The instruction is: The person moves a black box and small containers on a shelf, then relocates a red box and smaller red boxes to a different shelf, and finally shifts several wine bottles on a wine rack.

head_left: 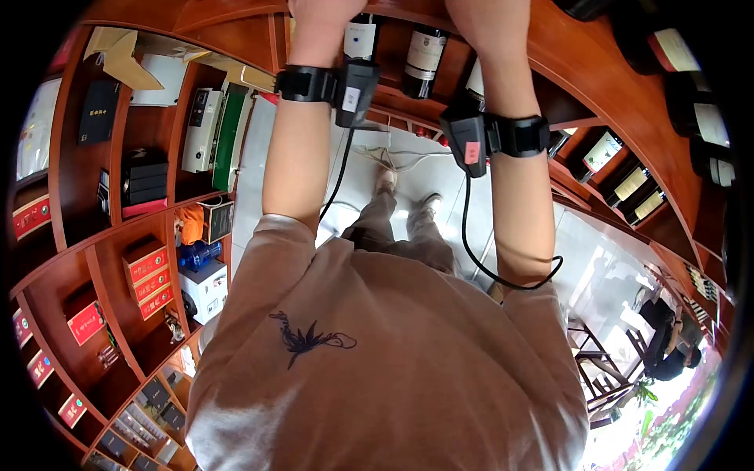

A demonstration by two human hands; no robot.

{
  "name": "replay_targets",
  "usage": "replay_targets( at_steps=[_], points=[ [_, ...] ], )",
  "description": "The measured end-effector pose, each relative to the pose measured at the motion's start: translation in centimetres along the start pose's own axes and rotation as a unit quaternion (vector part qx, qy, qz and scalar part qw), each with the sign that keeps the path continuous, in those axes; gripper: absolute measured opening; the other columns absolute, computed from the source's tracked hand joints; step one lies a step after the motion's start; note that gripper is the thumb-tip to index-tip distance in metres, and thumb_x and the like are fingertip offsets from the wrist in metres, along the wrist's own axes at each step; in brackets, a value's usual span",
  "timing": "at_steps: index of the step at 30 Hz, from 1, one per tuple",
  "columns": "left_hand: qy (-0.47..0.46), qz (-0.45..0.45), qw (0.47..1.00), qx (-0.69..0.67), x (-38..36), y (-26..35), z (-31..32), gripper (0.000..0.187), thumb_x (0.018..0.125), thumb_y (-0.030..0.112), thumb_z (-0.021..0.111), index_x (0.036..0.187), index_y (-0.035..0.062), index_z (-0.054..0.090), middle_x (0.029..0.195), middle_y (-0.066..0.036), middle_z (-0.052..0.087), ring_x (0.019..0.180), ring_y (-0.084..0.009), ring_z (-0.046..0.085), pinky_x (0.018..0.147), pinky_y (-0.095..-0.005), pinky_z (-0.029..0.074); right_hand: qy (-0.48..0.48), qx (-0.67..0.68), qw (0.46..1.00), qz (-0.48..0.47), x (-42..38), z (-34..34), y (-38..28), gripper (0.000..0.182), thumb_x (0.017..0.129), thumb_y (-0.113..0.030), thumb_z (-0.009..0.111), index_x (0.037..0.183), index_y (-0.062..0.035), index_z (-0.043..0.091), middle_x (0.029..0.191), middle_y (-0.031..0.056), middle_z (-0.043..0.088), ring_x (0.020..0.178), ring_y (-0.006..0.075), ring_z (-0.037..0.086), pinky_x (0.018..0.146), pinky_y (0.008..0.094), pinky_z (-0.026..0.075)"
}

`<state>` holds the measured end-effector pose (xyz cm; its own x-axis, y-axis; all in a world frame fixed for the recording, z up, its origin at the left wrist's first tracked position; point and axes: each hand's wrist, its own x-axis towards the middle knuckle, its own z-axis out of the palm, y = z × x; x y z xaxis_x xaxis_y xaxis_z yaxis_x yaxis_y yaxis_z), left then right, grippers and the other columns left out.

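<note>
Both arms reach up to the top edge of the view. Of my left hand (323, 23), only the back and wrist show, beside a wine bottle (360, 39) with a white label. My right hand (488, 27) is cut off in the same way, to the right of another wine bottle (425, 59) that lies on the wooden shelf. The fingers of both hands are out of view, so whether they hold anything is hidden. Each wrist wears a black strap with a cabled device, the left one (357, 93) and the right one (467, 141).
Wooden shelves (118, 228) on the left hold red boxes (148, 271), dark boxes and a green case (228, 137). More bottles (603, 151) lie in the curved rack at the right. White cables (408, 157) cross the floor near the feet. Another person (675, 345) is at the far right.
</note>
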<state>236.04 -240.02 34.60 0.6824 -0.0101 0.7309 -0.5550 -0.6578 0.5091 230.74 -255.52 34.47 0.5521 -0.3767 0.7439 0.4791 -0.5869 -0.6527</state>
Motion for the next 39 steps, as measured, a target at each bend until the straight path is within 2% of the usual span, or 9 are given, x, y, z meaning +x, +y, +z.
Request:
replay_targets(
  at_steps=[10, 13, 19, 20, 21, 22, 24, 28, 39],
  points=[
    [-0.028, -0.075, 0.997, 0.014, 0.2, 1.4, -0.3, 0.094, 0.085, 0.025, 0.087, 0.153, 0.0003, 0.026, 0.128, -0.024, 0.064, 0.119, -0.0347, 0.065, 0.100, -0.0428, 0.053, 0.000, 0.017, 0.999, 0.044, 0.0, -0.2, -0.7, 0.088, 0.079, 0.000, 0.072, 0.154, 0.0063, 0.026, 0.147, 0.0326, 0.041, 0.138, 0.0495, 0.038, 0.119, 0.0510, 0.033],
    [-0.001, -0.013, 0.998, 0.062, 0.1, 1.0, 0.0, 0.097, 0.088, 0.028, 0.084, 0.157, 0.0013, 0.020, 0.136, -0.026, 0.061, 0.123, -0.0375, 0.064, 0.103, -0.0442, 0.051, 0.001, 0.021, 0.999, 0.026, 0.0, -0.2, -0.6, 0.088, 0.079, 0.000, 0.071, 0.154, 0.0060, 0.026, 0.148, 0.0327, 0.039, 0.139, 0.0498, 0.036, 0.119, 0.0518, 0.031],
    [-0.077, -0.105, 0.991, 0.029, 0.5, 1.8, -0.8, 0.101, 0.092, 0.040, 0.078, 0.162, 0.0063, 0.013, 0.152, -0.025, 0.053, 0.134, -0.0428, 0.057, 0.111, -0.0474, 0.045, -0.026, 0.017, 0.999, 0.016, 0.2, -0.6, -0.8, 0.090, 0.082, -0.002, 0.069, 0.158, 0.0029, 0.021, 0.152, 0.0325, 0.036, 0.142, 0.0503, 0.034, 0.121, 0.0524, 0.029],
    [-0.094, -0.053, 0.994, 0.018, 0.0, 0.9, -1.0, 0.094, 0.093, 0.040, 0.078, 0.156, 0.0028, 0.019, 0.146, -0.027, 0.056, 0.131, -0.0422, 0.059, 0.106, -0.0474, 0.049, 0.002, -0.002, 1.000, -0.024, -0.1, -0.2, 0.5, 0.074, 0.079, -0.011, 0.077, 0.140, 0.0068, 0.038, 0.138, 0.0320, 0.046, 0.132, 0.0504, 0.041, 0.114, 0.0521, 0.035],
    [-0.065, -0.052, 0.994, 0.066, 0.3, 1.3, -0.9, 0.094, 0.091, 0.034, 0.078, 0.154, -0.0031, 0.019, 0.140, -0.026, 0.061, 0.119, -0.0462, 0.064, 0.100, -0.0505, 0.052, -0.044, 0.016, 0.998, 0.029, 0.0, -0.4, 0.2, 0.097, 0.078, -0.011, 0.077, 0.153, 0.0098, 0.019, 0.155, 0.0370, 0.030, 0.146, 0.0540, 0.026, 0.124, 0.0521, 0.024],
    [-0.074, -0.061, 0.995, 0.041, 0.6, 0.9, -0.7, 0.105, 0.089, 0.037, 0.081, 0.156, -0.0010, 0.011, 0.132, -0.020, 0.068, 0.120, -0.0413, 0.066, 0.099, -0.0497, 0.052, -0.014, -0.006, 1.000, 0.024, -0.1, -0.2, 0.3, 0.096, 0.079, -0.008, 0.080, 0.156, 0.0052, 0.025, 0.149, 0.0282, 0.040, 0.139, 0.0433, 0.042, 0.119, 0.0443, 0.034],
    [-0.062, -0.071, 0.996, -0.005, 0.6, 0.4, -0.5, 0.103, 0.088, 0.034, 0.082, 0.157, -0.0012, 0.015, 0.135, -0.022, 0.066, 0.122, -0.0409, 0.065, 0.100, -0.0493, 0.051, -0.043, 0.006, 0.996, 0.081, 0.3, -0.7, -0.5, 0.095, 0.080, -0.004, 0.076, 0.157, 0.0053, 0.021, 0.151, 0.0278, 0.036, 0.141, 0.0408, 0.040, 0.120, 0.0438, 0.033],
    [-0.080, -0.104, 0.991, 0.014, 0.7, 1.3, -1.3, 0.098, 0.087, 0.032, 0.083, 0.156, -0.0009, 0.021, 0.137, -0.025, 0.062, 0.124, -0.0442, 0.062, 0.101, -0.0512, 0.051, -0.068, 0.068, 0.986, 0.134, 1.1, -0.7, -0.3, 0.102, 0.079, -0.003, 0.076, 0.158, 0.0076, 0.013, 0.155, 0.0329, 0.031, 0.146, 0.0480, 0.029, 0.122, 0.0495, 0.028],
    [-0.159, -0.127, 0.979, -0.029, 2.2, 0.6, -1.9, 0.086, 0.089, 0.033, 0.080, 0.149, -0.0022, 0.031, 0.139, -0.030, 0.057, 0.124, -0.0475, 0.060, 0.101, -0.0516, 0.051, -0.082, -0.019, 0.991, 0.107, 3.2, -0.1, 1.4, 0.099, 0.083, -0.008, 0.085, 0.156, 0.0039, 0.019, 0.148, 0.0300, 0.047, 0.137, 0.0384, 0.050, 0.115, 0.0434, 0.041]
  ],
)
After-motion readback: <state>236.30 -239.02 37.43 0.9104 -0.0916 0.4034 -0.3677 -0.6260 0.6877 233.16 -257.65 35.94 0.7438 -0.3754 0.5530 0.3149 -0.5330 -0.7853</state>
